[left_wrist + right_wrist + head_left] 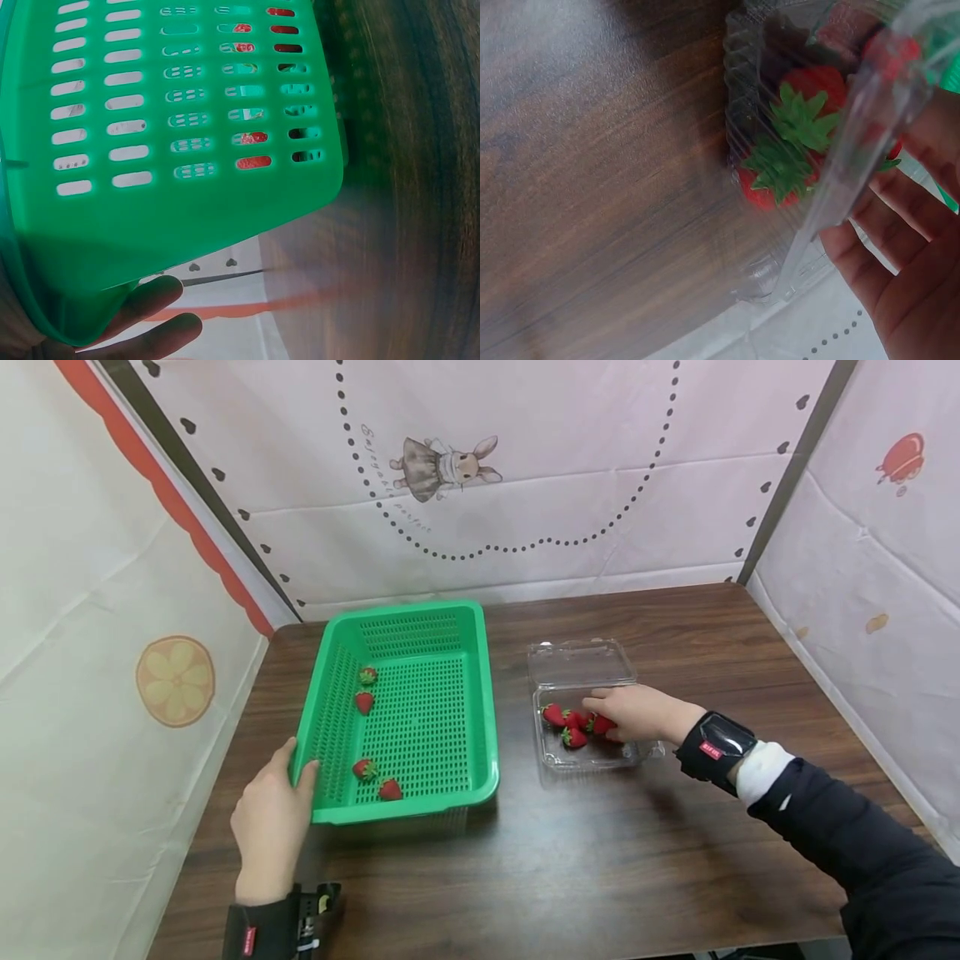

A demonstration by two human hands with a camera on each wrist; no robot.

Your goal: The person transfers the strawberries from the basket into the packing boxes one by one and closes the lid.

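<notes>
red strawberries (576, 727) lie under right hand (637, 712) fingers reaching in, grasp unclear; left hand (270, 822) grips green basket (480, 693).

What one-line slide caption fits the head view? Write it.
Left hand holds the green basket rim while the right hand reaches among strawberries in a clear clamshell box.

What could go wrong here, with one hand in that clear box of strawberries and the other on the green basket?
The clear plastic box looks light, and nothing holds it down; the right hand reaching among its strawberries might drag or tip it. Soft berries could bruise under a tight grip. The left hand holds only the green basket rim at one corner, so the basket could slide on the smooth table.
</notes>
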